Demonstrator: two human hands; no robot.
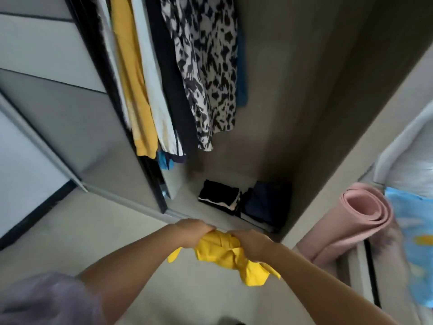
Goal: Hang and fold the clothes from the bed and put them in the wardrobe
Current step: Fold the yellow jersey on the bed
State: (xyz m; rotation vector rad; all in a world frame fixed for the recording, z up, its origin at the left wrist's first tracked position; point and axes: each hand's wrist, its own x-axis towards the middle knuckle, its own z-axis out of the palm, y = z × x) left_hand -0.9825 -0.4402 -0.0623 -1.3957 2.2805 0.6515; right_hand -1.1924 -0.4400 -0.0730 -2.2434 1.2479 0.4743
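I hold a bunched yellow garment (225, 256) in front of the open wardrobe (311, 118). My left hand (192, 231) grips its left end and my right hand (250, 242) grips its right part; loose ends hang below. Hanging inside are a mustard garment (133, 90), a white one (154, 90), a dark one and a black-and-white patterned dress (208, 73). On the wardrobe floor lie two folded stacks, a black one (219, 195) and a navy one (267, 202).
The sliding wardrobe door (58, 113) stands at the left. A rolled pink mat (360, 214) leans at the wardrobe's right side. Beyond it is the bed edge with a blue patterned cloth (414, 242). Pale floor (98, 231) lies below my arms.
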